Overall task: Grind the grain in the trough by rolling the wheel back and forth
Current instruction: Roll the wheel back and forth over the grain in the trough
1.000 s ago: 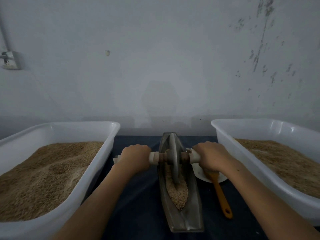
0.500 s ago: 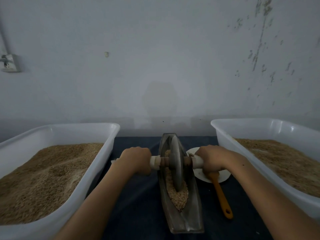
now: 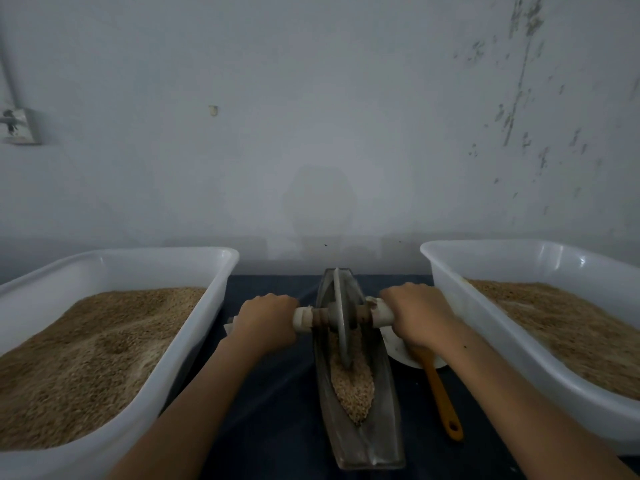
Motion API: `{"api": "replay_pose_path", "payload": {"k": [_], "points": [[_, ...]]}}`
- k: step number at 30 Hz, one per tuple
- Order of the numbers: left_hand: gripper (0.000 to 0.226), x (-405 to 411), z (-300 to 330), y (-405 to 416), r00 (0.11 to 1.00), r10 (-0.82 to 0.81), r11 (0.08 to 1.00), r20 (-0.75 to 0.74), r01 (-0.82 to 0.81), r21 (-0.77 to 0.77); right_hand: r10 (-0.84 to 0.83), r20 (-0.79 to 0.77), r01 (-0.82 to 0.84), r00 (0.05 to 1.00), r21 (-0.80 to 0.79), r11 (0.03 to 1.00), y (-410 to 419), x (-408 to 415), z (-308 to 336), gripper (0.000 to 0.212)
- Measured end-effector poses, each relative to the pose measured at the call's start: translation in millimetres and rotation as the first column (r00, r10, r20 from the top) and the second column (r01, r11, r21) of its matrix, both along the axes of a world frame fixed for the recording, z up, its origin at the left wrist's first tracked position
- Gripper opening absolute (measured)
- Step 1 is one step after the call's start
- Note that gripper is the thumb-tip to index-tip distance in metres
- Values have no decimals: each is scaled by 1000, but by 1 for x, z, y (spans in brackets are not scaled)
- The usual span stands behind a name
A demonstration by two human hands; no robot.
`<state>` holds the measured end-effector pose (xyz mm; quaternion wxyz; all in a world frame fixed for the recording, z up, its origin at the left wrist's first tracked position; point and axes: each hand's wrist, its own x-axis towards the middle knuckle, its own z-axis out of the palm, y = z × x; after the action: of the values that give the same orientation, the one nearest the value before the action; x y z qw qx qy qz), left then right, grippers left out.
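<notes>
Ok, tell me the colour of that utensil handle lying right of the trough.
Orange, a utensil handle with a hole at its near end, seen in the head view.

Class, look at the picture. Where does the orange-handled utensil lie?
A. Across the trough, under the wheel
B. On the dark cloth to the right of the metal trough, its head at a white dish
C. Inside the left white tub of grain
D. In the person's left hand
B: the orange-handled utensil lies on the dark cloth right of the long metal trough, its head reaching the white dish.

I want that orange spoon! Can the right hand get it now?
Probably not yet: the right hand grips the wheel's handle. The orange spoon lies just below it on the cloth, uncovered, so letting go should do it.
</notes>
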<state>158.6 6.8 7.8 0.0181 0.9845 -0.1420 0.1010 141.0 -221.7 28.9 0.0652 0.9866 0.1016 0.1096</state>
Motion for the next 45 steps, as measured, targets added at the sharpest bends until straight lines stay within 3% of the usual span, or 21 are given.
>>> {"api": "replay_pose_path", "payload": {"k": [6,9,13,18,22,25,31,33,37,41,45], "points": [[17,-4,14,-5,983,-11,996,-184,27,90,-28,-353,33,935,7,999,-6,-3,13,30],[17,-6,17,-7,981,-5,993,-192,28,116,-31,-400,48,916,34,998,-9,-3,14,33],[19,-5,13,-7,995,-4,995,-103,14,96,-32,-348,48,937,37,998,-8,0,9,32],[11,-3,5,-6,998,11,999,60,-14,51,20,-69,-15,997,66,998,-7,1,-1,13],[13,-4,3,-5,995,19,999,102,-24,45,17,-56,-14,998,54,998,-5,-2,-1,17],[15,-3,5,-6,999,24,995,39,-28,91,-27,-143,29,989,11,1000,-4,-2,4,19],[29,-6,17,-4,957,7,997,-290,16,79,-69,-363,58,929,-42,997,-4,-6,15,32],[27,-6,17,-4,952,11,997,-306,12,75,-69,-374,56,925,-46,997,-4,-6,15,32],[23,-7,14,-6,981,43,996,-188,-28,82,-56,-301,55,952,-10,998,-4,0,10,30],[18,-7,8,-10,998,65,994,18,-66,90,-19,-99,25,995,54,998,-6,4,-3,17],[17,-8,7,-11,996,69,994,60,-74,78,-7,-47,10,999,73,997,-6,3,-6,13]]}}
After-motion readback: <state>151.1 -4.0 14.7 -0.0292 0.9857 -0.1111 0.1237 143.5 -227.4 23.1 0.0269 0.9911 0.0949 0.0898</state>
